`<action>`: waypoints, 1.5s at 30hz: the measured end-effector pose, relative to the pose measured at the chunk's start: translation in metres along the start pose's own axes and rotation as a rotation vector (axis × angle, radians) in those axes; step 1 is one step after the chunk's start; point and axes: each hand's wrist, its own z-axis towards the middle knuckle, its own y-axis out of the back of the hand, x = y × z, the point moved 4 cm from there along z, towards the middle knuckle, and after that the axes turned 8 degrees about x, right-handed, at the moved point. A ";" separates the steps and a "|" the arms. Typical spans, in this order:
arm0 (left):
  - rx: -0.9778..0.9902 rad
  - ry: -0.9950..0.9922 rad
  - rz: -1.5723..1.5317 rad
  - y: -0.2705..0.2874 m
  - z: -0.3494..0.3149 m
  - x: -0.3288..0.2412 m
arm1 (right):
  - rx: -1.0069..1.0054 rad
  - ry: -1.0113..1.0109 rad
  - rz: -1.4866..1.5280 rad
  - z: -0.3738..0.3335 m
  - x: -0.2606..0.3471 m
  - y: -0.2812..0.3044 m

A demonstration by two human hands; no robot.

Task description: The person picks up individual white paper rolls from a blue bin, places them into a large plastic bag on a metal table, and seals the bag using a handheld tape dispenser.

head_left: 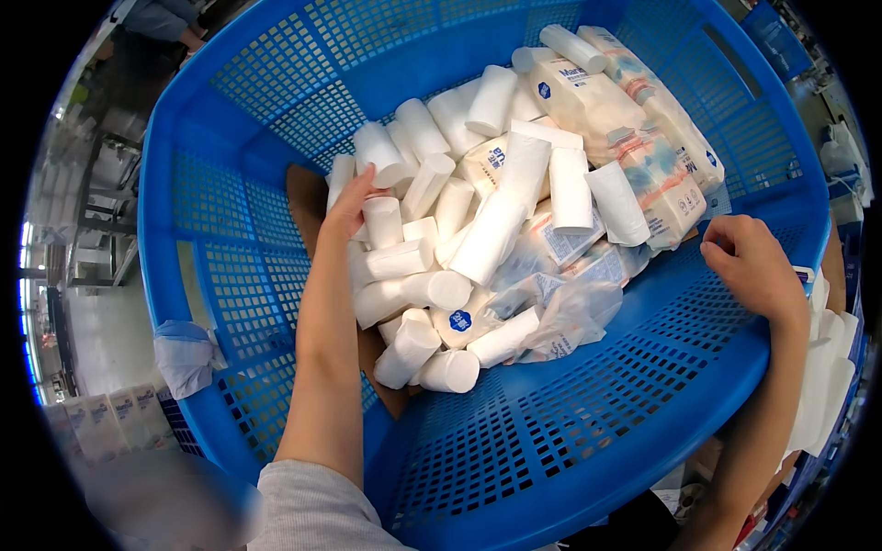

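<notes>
My left hand point(353, 199) reaches into the big blue basket point(588, 418) at the left of the heap. Its thumb and fingers close around the lower end of a white paper roll point(375, 149); part of the fingers is hidden behind it. More white rolls point(496, 237) lie loosely about, tilted every way. My right hand point(755, 266) hovers over the basket's right side, fingers curled in and nothing visible in them. Closest to it is a printed pack of tissue rolls point(666, 188). Crumpled clear plastic wrapping point(574, 317) lies at the heap's near side.
Brown cardboard point(307, 202) stands along the basket's left inside wall. A whitish cloth or bag point(184, 358) hangs on the left rim. More wrapped packs point(115, 418) stand outside at lower left. Beyond the right rim are white rolls point(822, 386). Another person's legs point(161, 18) show at upper left.
</notes>
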 end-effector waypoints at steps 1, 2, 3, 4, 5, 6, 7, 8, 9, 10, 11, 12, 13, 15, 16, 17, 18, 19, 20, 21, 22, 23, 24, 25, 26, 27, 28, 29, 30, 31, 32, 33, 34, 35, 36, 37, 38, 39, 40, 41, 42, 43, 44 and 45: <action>0.017 0.028 0.030 0.000 0.002 0.006 | 0.003 0.005 0.002 0.000 0.000 0.000; -0.076 -0.016 0.072 0.007 0.004 0.015 | 0.007 0.014 0.003 0.001 0.001 0.000; -0.168 -0.060 0.115 0.015 0.008 0.028 | 0.012 0.024 0.004 0.001 0.002 -0.001; -0.247 -0.101 0.156 0.012 0.007 0.032 | 0.020 0.020 0.003 0.001 0.002 -0.001; -0.241 -0.129 0.137 0.010 0.007 0.035 | 0.029 0.017 0.002 0.002 0.002 -0.001; -0.237 -0.157 0.117 0.009 0.009 0.036 | 0.037 0.015 0.000 0.002 0.002 -0.001; -0.233 -0.188 0.095 0.004 0.007 0.028 | 0.033 0.012 0.006 0.001 0.001 -0.001; -0.235 -0.221 0.076 0.001 0.002 0.016 | 0.028 0.014 0.014 0.001 0.001 -0.002; -0.195 -0.225 0.009 -0.007 0.001 0.003 | 0.024 0.017 0.022 0.001 0.001 -0.002; -0.105 -0.243 0.023 -0.016 -0.004 -0.013 | 0.020 0.003 0.017 0.001 0.001 -0.003; -0.018 -0.269 0.041 -0.024 -0.009 -0.032 | 0.010 -0.007 0.014 0.000 0.001 -0.002; 0.069 -0.294 0.060 -0.032 -0.014 -0.048 | -0.001 -0.017 0.012 0.000 0.001 -0.001; 0.101 -0.336 0.022 -0.041 -0.022 -0.060 | 0.002 0.002 0.015 0.000 0.002 0.000; 0.206 -0.409 -0.054 -0.065 -0.039 -0.078 | 0.009 0.029 0.014 0.001 0.001 0.000; 0.261 -0.445 -0.094 -0.078 -0.047 -0.084 | 0.004 0.033 0.017 0.001 0.001 0.000; 0.323 -0.490 -0.063 -0.093 -0.055 -0.090 | -0.002 0.032 0.019 0.000 0.002 0.000; 0.381 -0.518 -0.064 -0.106 -0.062 -0.094 | -0.007 0.031 0.020 -0.001 0.002 0.000; 0.434 -0.545 -0.064 -0.116 -0.069 -0.096 | 0.000 0.026 0.027 -0.001 0.001 0.000; 0.485 -0.571 -0.063 -0.126 -0.077 -0.099 | 0.007 0.022 0.036 0.000 0.001 0.000; 0.515 -0.568 -0.089 -0.135 -0.084 -0.100 | 0.015 0.018 0.044 0.001 0.001 0.000; 0.552 -0.558 -0.149 -0.142 -0.091 -0.104 | 0.014 0.009 0.041 0.000 0.000 0.000; 0.589 -0.547 -0.208 -0.149 -0.097 -0.108 | 0.014 -0.001 0.038 0.000 0.000 0.000; 0.626 -0.535 -0.267 -0.155 -0.100 -0.110 | 0.013 -0.012 0.036 0.000 -0.001 0.000; 0.628 -0.463 -0.521 -0.155 -0.095 -0.106 | 0.015 0.005 0.028 0.000 -0.001 0.001; 0.694 -0.309 -0.879 -0.148 -0.081 -0.089 | 0.016 0.021 0.020 0.000 0.000 0.002; 0.437 -0.139 -1.075 -0.140 -0.064 -0.066 | 0.018 0.036 0.012 0.000 0.000 0.002; 0.176 0.042 -1.249 -0.139 -0.055 -0.049 | 0.009 0.039 0.017 0.000 -0.001 0.000; 0.096 0.002 -1.225 -0.146 -0.057 -0.042 | -0.003 0.043 0.020 0.001 -0.003 -0.001; 0.189 -0.013 -1.221 -0.150 -0.053 -0.035 | -0.015 0.048 0.022 0.001 -0.005 0.000; 0.270 -0.021 -1.217 -0.153 -0.053 -0.025 | -0.011 0.038 0.013 0.001 -0.004 0.000; 0.351 -0.029 -1.214 -0.155 -0.051 -0.017 | -0.006 0.030 0.004 0.000 -0.001 0.001; 0.461 0.041 -1.327 -0.160 -0.048 -0.010 | -0.001 0.022 -0.006 -0.001 0.000 0.002; 0.397 0.064 -1.329 -0.160 -0.048 -0.010 | 0.005 0.014 0.002 -0.001 0.001 0.003; 0.333 0.086 -1.331 -0.162 -0.046 -0.011 | 0.011 0.007 0.010 -0.001 0.002 0.003; 0.269 0.108 -1.332 -0.165 -0.046 -0.012 | 0.017 0.001 0.017 -0.001 0.002 0.003; 0.202 0.119 -1.388 -0.168 -0.049 -0.016 | 0.016 -0.003 0.021 -0.001 0.002 0.003; 0.233 0.113 -1.416 -0.169 -0.051 -0.019 | 0.015 -0.006 0.024 -0.001 0.001 0.003; 0.265 0.108 -1.443 -0.170 -0.053 -0.021 | 0.014 -0.010 0.027 -0.001 0.001 0.003; 0.296 0.103 -1.470 -0.171 -0.056 -0.024 | 0.011 0.001 0.020 -0.001 0.001 0.002; 0.289 0.088 -1.474 -0.173 -0.060 -0.027 | 0.008 0.011 0.013 0.000 0.000 0.002; 0.282 0.073 -1.478 -0.177 -0.064 -0.030 | 0.006 0.021 0.006 0.000 0.000 0.002; 0.277 0.062 -1.481 -0.180 -0.068 -0.033 | 0.002 0.022 0.010 0.000 0.000 0.001; 0.282 0.072 -1.489 -0.181 -0.072 -0.035 | -0.002 0.023 0.013 0.000 -0.001 0.001; 0.287 0.082 -1.497 -0.183 -0.076 -0.037 | -0.006 0.023 0.017 0.000 -0.001 0.001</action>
